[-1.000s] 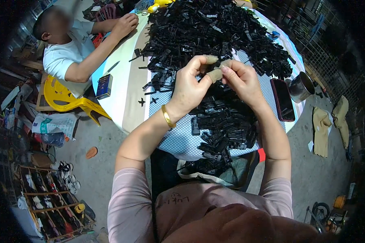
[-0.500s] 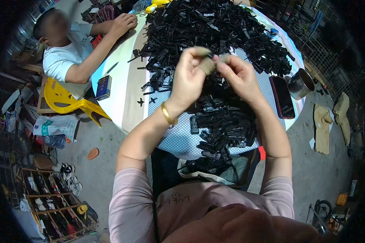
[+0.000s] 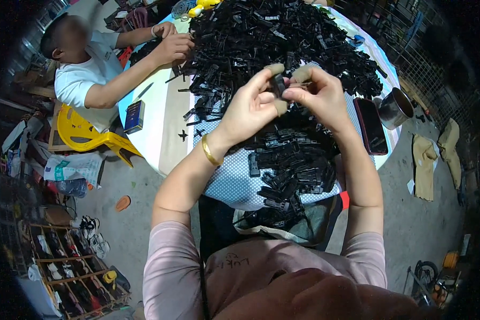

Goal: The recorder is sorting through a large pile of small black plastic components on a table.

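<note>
My left hand [image 3: 250, 104] grips a small black plastic part [image 3: 278, 85] between thumb and fingers. Close on its right, my right hand [image 3: 324, 100] is closed in a pinch at the part's edge; whether it holds a piece of its own is too small to tell. Tan covers sit on several of my fingertips. Both hands are above the table, in front of a large heap of black plastic parts [image 3: 250, 37]. Nearer to me, under my wrists, lies a smaller pile of similar black parts [image 3: 298, 162].
A person [image 3: 88, 69] in a white shirt sits at the left, hands at the heap's edge. On the round table [image 3: 170, 133] are a dark blue box [image 3: 135, 117], a pen [image 3: 146, 89], a phone [image 3: 371, 127] and a metal cup [image 3: 396, 109]. A cloth with black parts [image 3: 274, 217] lies at my lap.
My hands have come slightly apart, and the black part between them now shows more clearly. The other person's hands have moved nearer to the heap.
</note>
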Available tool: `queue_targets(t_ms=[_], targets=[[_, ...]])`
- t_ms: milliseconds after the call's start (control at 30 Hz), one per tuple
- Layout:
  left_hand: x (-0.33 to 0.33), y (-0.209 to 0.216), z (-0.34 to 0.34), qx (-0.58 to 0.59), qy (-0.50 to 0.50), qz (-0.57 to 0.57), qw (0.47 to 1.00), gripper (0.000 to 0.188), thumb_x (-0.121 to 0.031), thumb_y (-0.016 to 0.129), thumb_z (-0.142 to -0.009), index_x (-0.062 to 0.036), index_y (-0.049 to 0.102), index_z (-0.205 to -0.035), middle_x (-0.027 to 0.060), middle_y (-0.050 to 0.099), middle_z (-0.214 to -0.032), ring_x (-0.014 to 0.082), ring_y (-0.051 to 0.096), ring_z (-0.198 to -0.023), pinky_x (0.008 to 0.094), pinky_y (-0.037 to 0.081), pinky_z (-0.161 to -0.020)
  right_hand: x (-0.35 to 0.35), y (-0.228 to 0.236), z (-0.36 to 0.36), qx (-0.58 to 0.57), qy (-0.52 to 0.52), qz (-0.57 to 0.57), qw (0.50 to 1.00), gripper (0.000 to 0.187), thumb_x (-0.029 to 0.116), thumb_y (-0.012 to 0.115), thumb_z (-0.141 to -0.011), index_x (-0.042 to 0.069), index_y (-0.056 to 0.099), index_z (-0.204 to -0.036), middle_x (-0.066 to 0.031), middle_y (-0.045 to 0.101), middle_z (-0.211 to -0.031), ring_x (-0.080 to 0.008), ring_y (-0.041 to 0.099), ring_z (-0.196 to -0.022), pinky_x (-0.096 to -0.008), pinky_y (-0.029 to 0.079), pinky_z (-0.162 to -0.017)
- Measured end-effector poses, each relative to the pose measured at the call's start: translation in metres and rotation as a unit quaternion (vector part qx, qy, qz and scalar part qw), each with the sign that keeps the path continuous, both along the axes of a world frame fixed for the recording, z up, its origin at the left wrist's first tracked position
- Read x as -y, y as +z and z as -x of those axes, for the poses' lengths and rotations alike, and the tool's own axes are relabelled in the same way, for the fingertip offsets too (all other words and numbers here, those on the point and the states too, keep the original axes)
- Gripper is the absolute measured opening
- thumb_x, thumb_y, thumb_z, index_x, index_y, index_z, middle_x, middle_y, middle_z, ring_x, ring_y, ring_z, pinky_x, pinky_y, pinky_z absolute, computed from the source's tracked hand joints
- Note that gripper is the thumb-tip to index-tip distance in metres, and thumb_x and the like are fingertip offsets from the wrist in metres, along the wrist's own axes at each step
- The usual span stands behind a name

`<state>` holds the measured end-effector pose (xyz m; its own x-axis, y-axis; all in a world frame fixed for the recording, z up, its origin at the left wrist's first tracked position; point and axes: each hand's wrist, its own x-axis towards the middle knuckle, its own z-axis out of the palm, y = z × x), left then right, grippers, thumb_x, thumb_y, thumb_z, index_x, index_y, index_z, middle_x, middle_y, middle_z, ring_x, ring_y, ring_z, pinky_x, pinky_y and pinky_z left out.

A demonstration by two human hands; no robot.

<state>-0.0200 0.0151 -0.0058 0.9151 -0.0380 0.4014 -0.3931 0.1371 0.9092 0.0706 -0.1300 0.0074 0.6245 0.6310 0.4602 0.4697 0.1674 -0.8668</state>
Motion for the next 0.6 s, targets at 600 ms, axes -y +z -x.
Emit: queue_targets(t_ms=[600], targets=[[-0.001,0.001,0.001,-0.012,0.113,0.002,0.994,0.029,0.003,0.062,-0.074,0.0038,0.051,-0.101,0.0095,0.059,-0.090,0.0134,0.059,-0.079,0.0223,0.050,-0.071,-0.005,-0.011,0.000,-0.051,0.079,0.090,0.991,0.022,0.025,0.054,-0.085,0.006,0.058,-0.077,0.0067,0.048,-0.059,0.0002,0.035,-0.045,-0.0156,0.024,-0.040]])
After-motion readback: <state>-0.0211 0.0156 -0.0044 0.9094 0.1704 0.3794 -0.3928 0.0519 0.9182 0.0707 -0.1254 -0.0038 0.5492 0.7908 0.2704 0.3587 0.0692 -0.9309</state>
